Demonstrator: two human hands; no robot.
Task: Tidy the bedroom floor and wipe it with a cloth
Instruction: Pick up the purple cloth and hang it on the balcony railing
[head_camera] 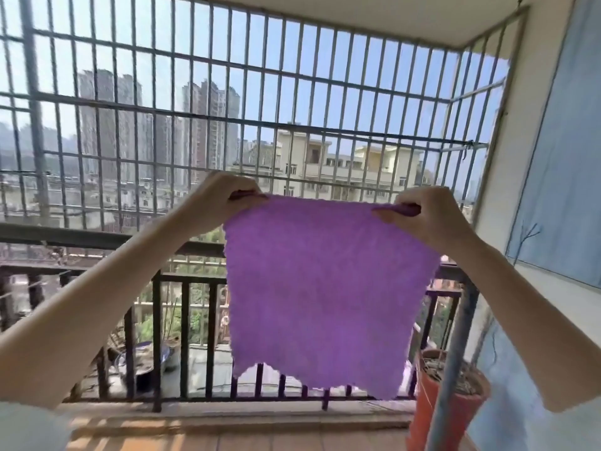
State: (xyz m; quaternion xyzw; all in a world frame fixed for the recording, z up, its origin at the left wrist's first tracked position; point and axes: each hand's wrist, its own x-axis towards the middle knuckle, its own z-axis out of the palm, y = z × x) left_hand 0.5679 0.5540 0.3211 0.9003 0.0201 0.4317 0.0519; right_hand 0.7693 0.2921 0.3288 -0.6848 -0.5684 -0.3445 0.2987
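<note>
A purple cloth (pixel 322 288) hangs spread out flat in front of me, at chest height on a balcony. My left hand (pixel 221 200) pinches its upper left corner. My right hand (pixel 422 216) pinches its upper right corner. Both arms are raised and stretched forward, and the cloth's top edge is pulled taut between them. Its lower edge hangs free and uneven, in front of the black balcony railing (pixel 156 320).
A grey metal window grille (pixel 195 125) closes the balcony ahead and above. An orange flower pot (pixel 452 402) with a grey pole (pixel 455 353) in front of it stands at the lower right beside a blue wall (pixel 569 157). Pots sit beyond the railing at lower left.
</note>
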